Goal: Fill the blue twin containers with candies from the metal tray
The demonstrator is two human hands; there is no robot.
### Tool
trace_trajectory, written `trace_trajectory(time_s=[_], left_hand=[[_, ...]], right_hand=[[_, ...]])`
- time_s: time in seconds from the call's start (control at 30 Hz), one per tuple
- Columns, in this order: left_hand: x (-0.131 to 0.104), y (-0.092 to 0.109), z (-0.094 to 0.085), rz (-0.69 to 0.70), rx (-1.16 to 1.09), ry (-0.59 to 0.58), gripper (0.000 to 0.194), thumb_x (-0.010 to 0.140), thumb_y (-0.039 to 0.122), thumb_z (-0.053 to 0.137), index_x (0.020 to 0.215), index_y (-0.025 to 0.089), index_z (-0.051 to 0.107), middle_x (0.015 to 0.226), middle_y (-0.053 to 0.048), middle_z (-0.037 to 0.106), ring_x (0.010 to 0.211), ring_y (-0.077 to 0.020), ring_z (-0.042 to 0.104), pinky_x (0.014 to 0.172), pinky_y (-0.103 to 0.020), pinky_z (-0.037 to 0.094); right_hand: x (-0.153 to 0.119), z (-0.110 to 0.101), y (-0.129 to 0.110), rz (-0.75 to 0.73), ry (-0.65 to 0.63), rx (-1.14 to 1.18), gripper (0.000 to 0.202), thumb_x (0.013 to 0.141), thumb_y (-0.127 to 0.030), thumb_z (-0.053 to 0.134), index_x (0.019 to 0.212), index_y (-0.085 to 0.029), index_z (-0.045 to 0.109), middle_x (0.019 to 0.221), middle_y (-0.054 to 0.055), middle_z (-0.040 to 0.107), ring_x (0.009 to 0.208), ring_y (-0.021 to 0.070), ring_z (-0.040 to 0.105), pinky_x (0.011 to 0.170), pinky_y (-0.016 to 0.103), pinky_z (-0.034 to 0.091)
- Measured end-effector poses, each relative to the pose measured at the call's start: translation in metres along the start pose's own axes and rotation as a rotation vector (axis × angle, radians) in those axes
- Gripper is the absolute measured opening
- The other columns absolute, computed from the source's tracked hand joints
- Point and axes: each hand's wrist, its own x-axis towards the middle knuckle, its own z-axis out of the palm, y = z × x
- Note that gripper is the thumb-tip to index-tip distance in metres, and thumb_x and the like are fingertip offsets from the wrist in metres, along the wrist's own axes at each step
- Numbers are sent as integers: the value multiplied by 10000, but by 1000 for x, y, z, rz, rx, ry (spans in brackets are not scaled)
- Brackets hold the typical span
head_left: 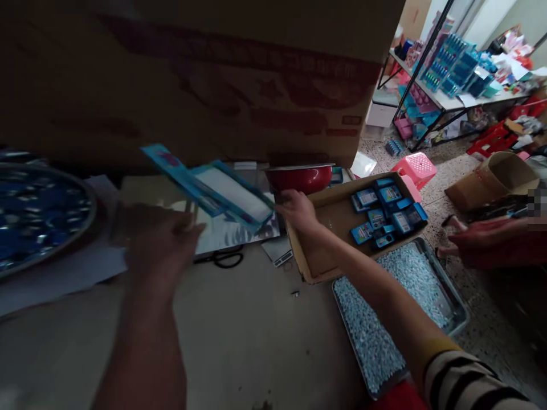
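Note:
A long, flat blue carton (252, 196) with a white panel and a blue flap at its left is held up above the table. My right hand (299, 210) pinches its right end between thumb and fingers. My left hand (168, 236), smeared by motion, has its fingers curled at the carton's lower left edge; the exact grip is blurred. Below the carton lie black-handled scissors (226, 259) and a printed silvery sheet (239, 234). Just right of the scissors is a small scale-like device (278, 252).
A large cardboard box (213, 85) walls off the back. At left stands a basin (88, 228) of shiny blue pieces. To the right are a red bowl (299, 179), a shallow carton (325, 259) of small blue boxes, and a tray (459, 322) of pale pellets. A person's arm (491, 233) shows far right.

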Motion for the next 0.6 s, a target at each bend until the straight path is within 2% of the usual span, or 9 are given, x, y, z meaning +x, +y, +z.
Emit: trace_trajectory(time_s=[0.07,0.17,0.27,0.33,0.37,0.43,0.5,0.57,0.6], left_hand=[[-31,11,36,-21,-147,-124,535,943,509,591,1331,185,763,1065,-59,846,988,-227,761,875,-289,560],[-77,14,84,35,-182,-271,435,963,483,587,1208,208,820,1002,-68,850,911,-234,767,835,-299,549],[-108,2,117,68,-244,-199,390,969,478,573,1100,215,830,1121,-96,846,992,-268,779,896,-343,576],[-114,0,133,67,-313,-112,414,988,510,565,1132,205,806,1210,-120,823,1057,-291,774,951,-381,593],[-113,4,142,70,-341,-66,445,995,534,570,1190,197,784,1250,-137,806,1102,-307,765,984,-406,599],[-104,24,161,118,-394,29,559,979,568,627,1362,167,700,1363,-184,745,1263,-349,712,1099,-475,578],[-91,54,185,200,-430,92,751,924,566,731,1520,137,575,1532,-245,619,1481,-403,567,1231,-565,489],[-81,82,207,250,-432,78,859,893,509,803,1602,140,488,1693,-286,426,1622,-452,394,1290,-643,405],[-77,92,217,257,-426,51,846,908,457,804,1622,152,469,1744,-289,334,1657,-465,332,1298,-662,388]], right_hand=[[0,-8,22,-3,18,-53,215,870,-234,720,1073,-242,790,985,5,825,955,203,735,871,285,559],[-19,-20,59,50,79,-145,138,914,-244,673,978,-220,793,957,19,828,891,189,739,830,271,549],[-66,-46,97,151,179,-221,144,927,-292,671,956,-207,785,964,41,832,862,197,748,835,290,566],[-89,-67,112,201,244,-247,169,938,-292,643,978,-200,779,981,70,828,873,216,749,853,319,582],[-91,-77,115,198,286,-268,191,954,-296,622,1001,-195,777,1001,89,824,892,226,747,867,334,588],[-66,-96,110,113,380,-366,258,1017,-328,566,1065,-189,778,1079,121,815,985,242,744,936,358,591],[-7,-110,96,-36,423,-552,349,1092,-354,484,1151,-187,785,1191,142,803,1135,252,727,1044,375,566],[72,-117,81,-69,298,-802,388,1124,-333,445,1270,-198,778,1277,150,794,1243,268,706,1067,382,555],[114,-117,76,-19,160,-953,377,1119,-296,460,1299,-190,774,1293,160,793,1228,272,721,1025,375,568]])
